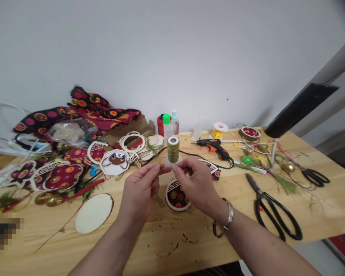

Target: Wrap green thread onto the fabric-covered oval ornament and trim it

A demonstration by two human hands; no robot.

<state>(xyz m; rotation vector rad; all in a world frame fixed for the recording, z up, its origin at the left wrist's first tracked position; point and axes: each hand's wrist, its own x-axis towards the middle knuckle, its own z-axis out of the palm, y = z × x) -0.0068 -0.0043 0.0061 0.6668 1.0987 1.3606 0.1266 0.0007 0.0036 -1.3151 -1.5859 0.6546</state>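
Note:
My left hand [140,189] and my right hand [194,182] are raised over the middle of the wooden table [172,245], fingertips pinched and almost meeting. Whatever sits between the fingertips is too fine to name. Just behind them stands an olive-green thread spool [173,149] on its white base. Under my right hand lies a small round patterned fabric ornament [175,196] with a white fretwork edge. A silver bracelet circles my right wrist.
Large black scissors [273,211] lie at the right, smaller scissors [314,176] farther right. A black-and-orange glue gun [215,147], yellow cord spool [219,130], bottles [171,124], patterned fabric [86,107], wooden frames [132,141] and a white oval disc [94,212] crowd the back and left.

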